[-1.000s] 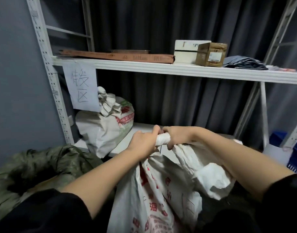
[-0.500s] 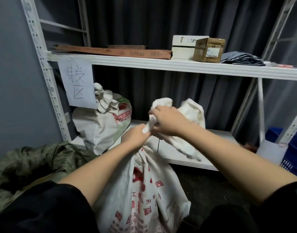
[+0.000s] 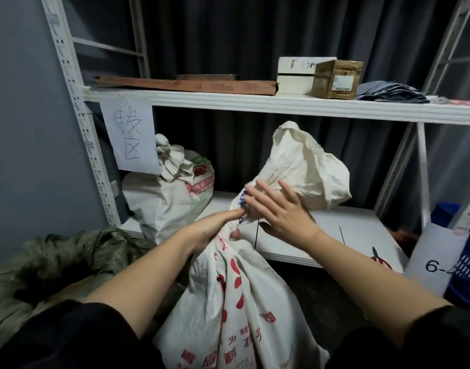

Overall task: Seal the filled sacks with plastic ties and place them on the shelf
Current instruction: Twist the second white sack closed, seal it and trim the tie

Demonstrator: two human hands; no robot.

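A white metal rack stands against dark curtains, its lower shelf (image 3: 321,235) running left to right just beyond the hands, at twelve o'clock from the person. On that shelf, toward ten o'clock, sits a tied sack (image 3: 164,201) under a paper sign (image 3: 128,137); the upper shelf (image 3: 281,105) carries a flat carton (image 3: 186,85) and two boxes (image 3: 319,78). The sack (image 3: 242,310) in hand stands on the floor straight ahead, its long axis upright and leaning slightly away toward the shelf, body at six o'clock and loose mouth (image 3: 300,166) flaring up toward one o'clock. The left hand (image 3: 215,230) is wrapped tight around the gathered neck, fingers curled round the cloth, and it is the nearer hand to the point where a tie must go. The right hand (image 3: 279,211) is spread, fingers straight, holding nothing, lying against or just in front of the cloth above the neck; actual contact is hard to tell. No plastic tie can be made out. Something small and blue shows at the neck, too blurred to name. Judging from this, the neck is bunched but unsealed, so the free right hand would fetch and loop the tie while the left keeps the pinch; the shelf space at one o'clock looks free for the lift forward.
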